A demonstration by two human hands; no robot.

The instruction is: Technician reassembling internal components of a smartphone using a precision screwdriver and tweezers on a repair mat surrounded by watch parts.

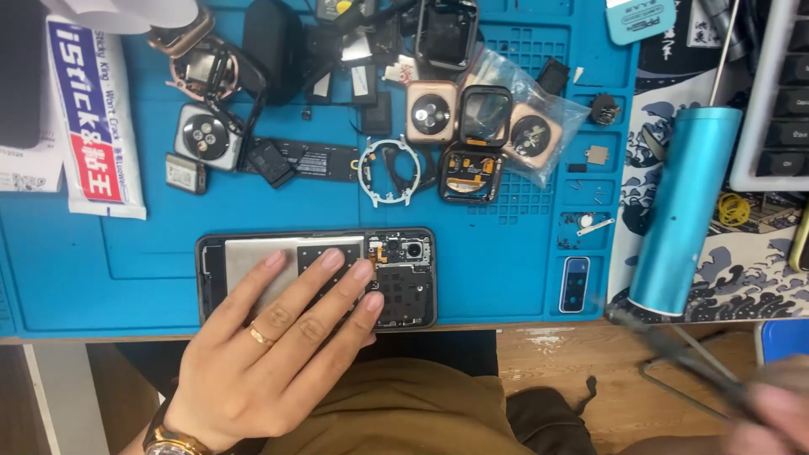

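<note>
Blurred dark tool (pixel 674 354) at lower right, gripped by right hand (pixel 771 413); fingers too blurred to tell. Left hand (pixel 270 354) lies flat, fingers spread, on opened phone (pixel 317 276) at bottom centre of blue mat (pixel 497 261). Watch parts (pixel 459 126) lie farther up, w/ blue cylinder (pixel 684 211) at right.
</note>
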